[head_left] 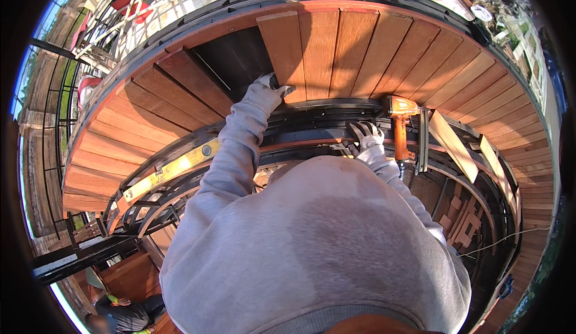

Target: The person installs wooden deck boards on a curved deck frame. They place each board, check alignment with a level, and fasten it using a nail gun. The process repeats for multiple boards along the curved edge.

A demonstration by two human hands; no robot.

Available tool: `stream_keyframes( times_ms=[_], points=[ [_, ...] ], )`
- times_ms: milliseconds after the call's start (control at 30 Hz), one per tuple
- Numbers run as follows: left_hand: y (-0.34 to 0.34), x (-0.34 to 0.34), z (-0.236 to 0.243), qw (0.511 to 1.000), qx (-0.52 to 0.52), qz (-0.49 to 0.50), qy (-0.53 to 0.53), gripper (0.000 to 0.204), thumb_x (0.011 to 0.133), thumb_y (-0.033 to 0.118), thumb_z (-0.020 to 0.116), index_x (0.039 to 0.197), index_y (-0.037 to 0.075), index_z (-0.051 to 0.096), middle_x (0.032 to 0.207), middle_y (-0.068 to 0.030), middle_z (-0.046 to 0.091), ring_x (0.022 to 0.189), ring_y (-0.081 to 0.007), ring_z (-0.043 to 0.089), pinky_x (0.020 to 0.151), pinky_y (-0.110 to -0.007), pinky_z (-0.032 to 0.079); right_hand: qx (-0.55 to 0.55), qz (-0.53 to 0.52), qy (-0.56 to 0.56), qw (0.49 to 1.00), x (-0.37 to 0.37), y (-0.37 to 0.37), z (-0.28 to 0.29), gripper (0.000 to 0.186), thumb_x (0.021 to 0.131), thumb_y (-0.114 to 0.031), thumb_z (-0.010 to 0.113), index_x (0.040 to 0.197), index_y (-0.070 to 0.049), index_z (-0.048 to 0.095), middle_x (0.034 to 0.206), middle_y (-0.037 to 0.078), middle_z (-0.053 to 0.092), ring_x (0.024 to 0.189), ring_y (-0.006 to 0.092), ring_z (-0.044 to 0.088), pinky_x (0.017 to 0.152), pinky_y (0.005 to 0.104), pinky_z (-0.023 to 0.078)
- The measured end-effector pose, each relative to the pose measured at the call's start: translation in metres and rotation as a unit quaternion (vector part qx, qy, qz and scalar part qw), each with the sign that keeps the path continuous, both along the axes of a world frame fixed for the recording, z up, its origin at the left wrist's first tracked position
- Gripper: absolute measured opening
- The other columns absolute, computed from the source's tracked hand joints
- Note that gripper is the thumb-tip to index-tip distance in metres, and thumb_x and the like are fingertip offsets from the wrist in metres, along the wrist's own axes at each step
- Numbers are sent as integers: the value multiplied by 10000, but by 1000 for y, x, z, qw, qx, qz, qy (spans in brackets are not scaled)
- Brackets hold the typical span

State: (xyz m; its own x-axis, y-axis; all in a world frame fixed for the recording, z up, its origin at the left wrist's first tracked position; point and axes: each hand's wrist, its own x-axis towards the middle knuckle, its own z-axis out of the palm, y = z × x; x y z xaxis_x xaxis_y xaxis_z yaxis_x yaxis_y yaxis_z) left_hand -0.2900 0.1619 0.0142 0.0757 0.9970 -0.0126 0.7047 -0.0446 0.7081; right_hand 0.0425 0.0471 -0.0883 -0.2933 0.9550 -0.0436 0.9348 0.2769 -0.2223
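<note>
My left hand [267,91], in a grey and dark work glove, is at the near left corner of a reddish wooden board [281,49]. Its fingers are bent against the board's edge. Left of that board, a gap between the planks shows a dark surface [234,55]. My right hand [367,136], also gloved, rests with spread fingers by the curved dark metal frame [312,121]. Just right of it an orange nail gun [401,127] stands against the planks' inner edge, a hose at its lower end.
Fitted planks [384,55] curve around both sides. A yellow spirit level [171,169] lies along the inner frame at left. Loose wood strips [453,145] lean at right, above scattered offcuts [462,220]. Another person [129,313] is low at far left.
</note>
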Motion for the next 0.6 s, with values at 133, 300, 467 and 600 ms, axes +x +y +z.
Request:
stream_keyframes(
  times_ms=[133, 300, 467, 600],
  points=[
    [-11, -5, -29, 999, 27, -1, 43, 419, 859, 327, 780, 1176, 74, 676, 1070, -195, 698, 992, -368, 653, 854, -413, 515, 3, 16, -11, 1000, -1, 4, -2, 682, 874, -586, 594, 1452, -239, 492, 1423, 90, 515, 1359, 323, 409, 1094, 547, 316],
    [-5, -12, -61, 989, 125, -38, 68, 453, 836, 349, 793, 1150, 49, 663, 1036, -200, 689, 965, -388, 637, 843, -439, 513, 19, 16, 17, 1000, -1, -1, 1, 667, 886, -530, 601, 1444, -181, 497, 1419, 108, 513, 1343, 335, 416, 1084, 561, 308],
    [2, -8, -63, 995, 66, -26, 66, 508, 823, 380, 787, 1199, 61, 663, 1138, -212, 682, 1083, -393, 624, 938, -432, 509, 22, 14, 10, 1000, -2, -3, 9, 658, 893, -518, 611, 1438, -166, 500, 1413, 118, 520, 1332, 336, 426, 1080, 549, 312],
    [1, -9, -62, 996, 53, -19, 67, 491, 809, 372, 808, 1155, 48, 680, 1104, -205, 691, 1038, -390, 638, 910, -431, 516, 18, 11, 14, 1000, -3, -4, 13, 660, 896, -514, 611, 1446, -171, 486, 1417, 110, 519, 1341, 335, 417, 1087, 536, 311]
  ],
)
